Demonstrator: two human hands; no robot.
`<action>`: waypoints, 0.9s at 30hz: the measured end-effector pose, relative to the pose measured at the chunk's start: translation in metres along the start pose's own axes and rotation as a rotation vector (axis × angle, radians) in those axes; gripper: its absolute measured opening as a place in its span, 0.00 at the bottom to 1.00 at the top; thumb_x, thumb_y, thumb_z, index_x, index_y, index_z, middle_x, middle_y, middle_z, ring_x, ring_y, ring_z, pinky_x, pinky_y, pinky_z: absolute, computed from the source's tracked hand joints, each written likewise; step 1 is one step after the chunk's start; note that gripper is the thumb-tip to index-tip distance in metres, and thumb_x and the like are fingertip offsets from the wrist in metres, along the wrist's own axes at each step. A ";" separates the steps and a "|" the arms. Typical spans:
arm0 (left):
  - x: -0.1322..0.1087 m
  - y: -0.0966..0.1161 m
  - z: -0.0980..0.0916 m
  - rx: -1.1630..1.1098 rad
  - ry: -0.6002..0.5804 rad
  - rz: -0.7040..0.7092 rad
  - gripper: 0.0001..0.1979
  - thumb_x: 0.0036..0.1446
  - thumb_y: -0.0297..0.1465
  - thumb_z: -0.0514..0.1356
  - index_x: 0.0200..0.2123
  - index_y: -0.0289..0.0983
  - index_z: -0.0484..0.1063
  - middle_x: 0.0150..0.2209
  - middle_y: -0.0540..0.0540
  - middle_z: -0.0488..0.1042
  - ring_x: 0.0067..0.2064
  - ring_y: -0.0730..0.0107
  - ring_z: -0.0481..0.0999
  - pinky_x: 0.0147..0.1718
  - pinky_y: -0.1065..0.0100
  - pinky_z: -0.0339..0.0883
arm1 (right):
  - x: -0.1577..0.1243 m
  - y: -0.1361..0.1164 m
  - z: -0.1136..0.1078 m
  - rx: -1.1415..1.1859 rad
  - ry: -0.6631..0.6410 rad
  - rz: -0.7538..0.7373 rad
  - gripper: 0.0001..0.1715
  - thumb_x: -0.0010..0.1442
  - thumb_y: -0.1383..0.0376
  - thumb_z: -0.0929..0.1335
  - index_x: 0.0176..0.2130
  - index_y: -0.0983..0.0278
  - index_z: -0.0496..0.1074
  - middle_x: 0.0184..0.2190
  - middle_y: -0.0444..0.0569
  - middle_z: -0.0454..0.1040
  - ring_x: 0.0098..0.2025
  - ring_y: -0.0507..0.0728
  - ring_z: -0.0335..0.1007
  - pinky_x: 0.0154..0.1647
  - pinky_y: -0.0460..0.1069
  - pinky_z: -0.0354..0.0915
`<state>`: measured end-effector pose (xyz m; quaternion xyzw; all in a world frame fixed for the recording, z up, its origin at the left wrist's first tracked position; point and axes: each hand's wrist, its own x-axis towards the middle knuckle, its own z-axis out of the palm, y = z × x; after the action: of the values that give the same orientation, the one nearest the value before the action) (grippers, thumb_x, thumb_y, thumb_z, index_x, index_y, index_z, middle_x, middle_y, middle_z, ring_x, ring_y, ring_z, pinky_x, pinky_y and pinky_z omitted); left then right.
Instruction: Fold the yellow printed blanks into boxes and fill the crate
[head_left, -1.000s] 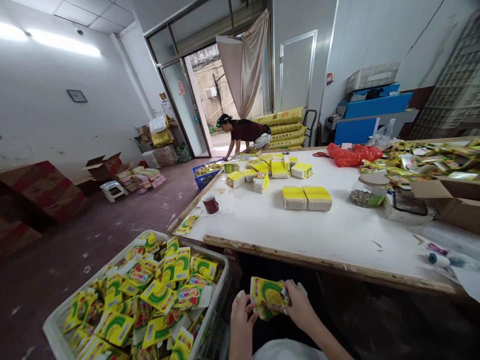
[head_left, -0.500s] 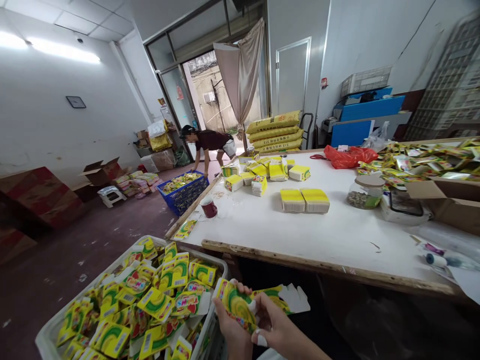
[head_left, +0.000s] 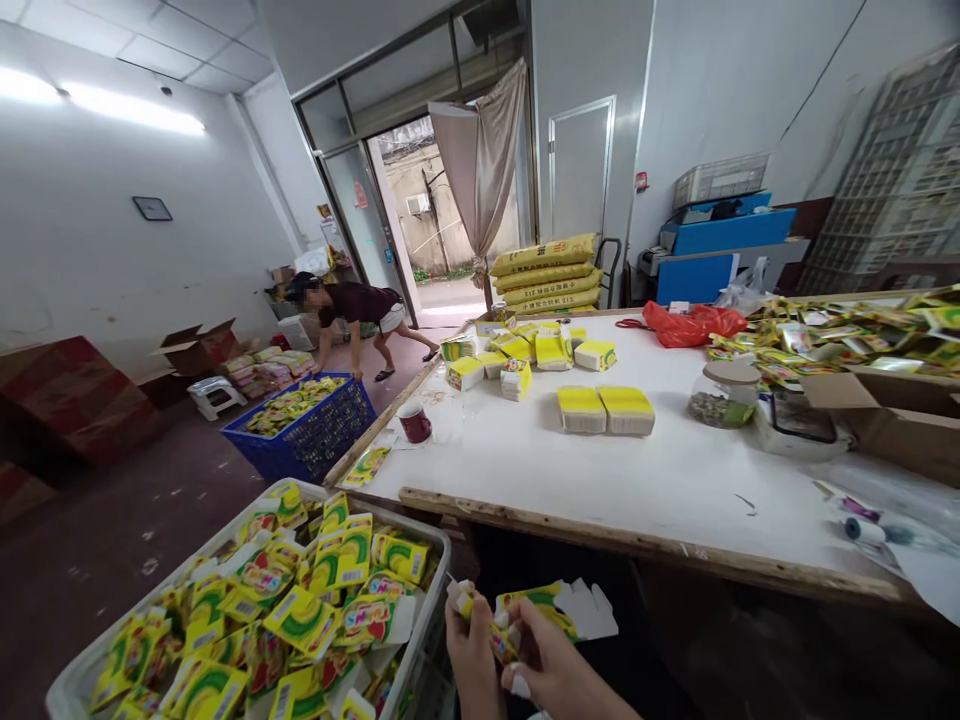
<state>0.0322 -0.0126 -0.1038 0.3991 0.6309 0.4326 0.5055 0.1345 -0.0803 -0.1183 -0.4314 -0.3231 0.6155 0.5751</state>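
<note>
Yellow carton clenched in both hands' grip, white crate beside, table ahead.

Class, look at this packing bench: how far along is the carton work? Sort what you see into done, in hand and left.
Done, it seems: neat yellow stacks and smaller piles sit on the white table. In hand: the left hand and right hand both grip one flat yellow-green carton below the table edge. Left: the white crate beside the person holds a heap of loose flat cartons.
</note>
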 end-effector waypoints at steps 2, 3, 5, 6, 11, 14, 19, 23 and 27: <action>0.006 -0.001 -0.002 0.077 0.001 0.043 0.34 0.36 0.52 0.73 0.40 0.35 0.72 0.28 0.50 0.72 0.30 0.68 0.75 0.28 0.71 0.70 | 0.001 0.003 0.005 0.017 -0.007 0.038 0.19 0.39 0.73 0.65 0.34 0.60 0.60 0.28 0.38 0.58 0.29 0.49 0.53 0.29 0.45 0.51; 0.007 -0.001 -0.002 0.090 -0.006 0.059 0.34 0.35 0.53 0.73 0.39 0.35 0.72 0.28 0.50 0.73 0.31 0.67 0.76 0.29 0.71 0.70 | 0.002 0.004 0.005 0.002 0.012 0.035 0.18 0.39 0.72 0.65 0.33 0.61 0.59 0.27 0.38 0.58 0.29 0.49 0.52 0.29 0.45 0.50; 0.007 -0.002 -0.004 0.050 -0.069 0.073 0.35 0.35 0.54 0.72 0.39 0.35 0.74 0.29 0.47 0.76 0.33 0.64 0.78 0.32 0.69 0.73 | 0.006 0.005 -0.001 -0.040 0.086 0.000 0.12 0.42 0.70 0.66 0.30 0.61 0.58 0.26 0.38 0.58 0.29 0.49 0.52 0.30 0.45 0.51; 0.005 -0.003 -0.004 0.014 -0.112 0.067 0.34 0.36 0.55 0.72 0.39 0.35 0.75 0.31 0.46 0.77 0.35 0.62 0.79 0.34 0.68 0.74 | 0.008 0.004 -0.006 -0.053 0.119 -0.016 0.10 0.44 0.68 0.66 0.29 0.61 0.59 0.26 0.39 0.59 0.30 0.50 0.52 0.31 0.45 0.52; 0.004 -0.005 -0.011 -0.005 -0.244 -0.042 0.27 0.39 0.50 0.74 0.32 0.32 0.79 0.31 0.41 0.81 0.35 0.55 0.81 0.38 0.59 0.76 | 0.013 -0.004 -0.037 -0.102 0.196 -0.039 0.07 0.48 0.64 0.66 0.27 0.62 0.61 0.23 0.41 0.63 0.28 0.51 0.58 0.31 0.47 0.55; 0.015 0.006 -0.021 0.084 -0.231 0.055 0.31 0.39 0.54 0.72 0.36 0.32 0.79 0.38 0.38 0.82 0.41 0.51 0.82 0.43 0.58 0.76 | 0.010 -0.011 -0.051 -0.335 0.257 -0.118 0.03 0.50 0.70 0.63 0.27 0.62 0.65 0.26 0.44 0.68 0.31 0.53 0.64 0.33 0.47 0.58; 0.020 0.040 -0.031 0.408 -0.383 0.379 0.45 0.41 0.52 0.72 0.59 0.33 0.68 0.59 0.32 0.71 0.62 0.44 0.69 0.63 0.53 0.62 | 0.005 -0.020 -0.054 -0.943 0.199 -0.396 0.12 0.58 0.75 0.64 0.29 0.61 0.71 0.31 0.46 0.72 0.37 0.56 0.65 0.42 0.51 0.61; 0.000 0.054 -0.016 0.761 -0.747 0.213 0.42 0.37 0.42 0.74 0.55 0.35 0.69 0.53 0.38 0.76 0.55 0.50 0.74 0.57 0.58 0.67 | 0.000 -0.019 -0.043 -0.956 0.080 -0.573 0.13 0.59 0.75 0.65 0.35 0.57 0.73 0.34 0.44 0.74 0.42 0.56 0.68 0.61 0.57 0.59; -0.015 0.053 -0.004 0.787 -0.710 0.190 0.29 0.50 0.44 0.65 0.52 0.36 0.67 0.45 0.44 0.78 0.47 0.60 0.77 0.47 0.68 0.69 | 0.000 -0.008 -0.043 -0.625 0.370 -0.372 0.32 0.55 0.68 0.67 0.59 0.61 0.65 0.60 0.57 0.67 0.64 0.65 0.61 0.68 0.63 0.54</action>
<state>0.0345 -0.0106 -0.0483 0.7354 0.4967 0.0457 0.4587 0.1767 -0.0837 -0.1290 -0.6231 -0.4582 0.2851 0.5662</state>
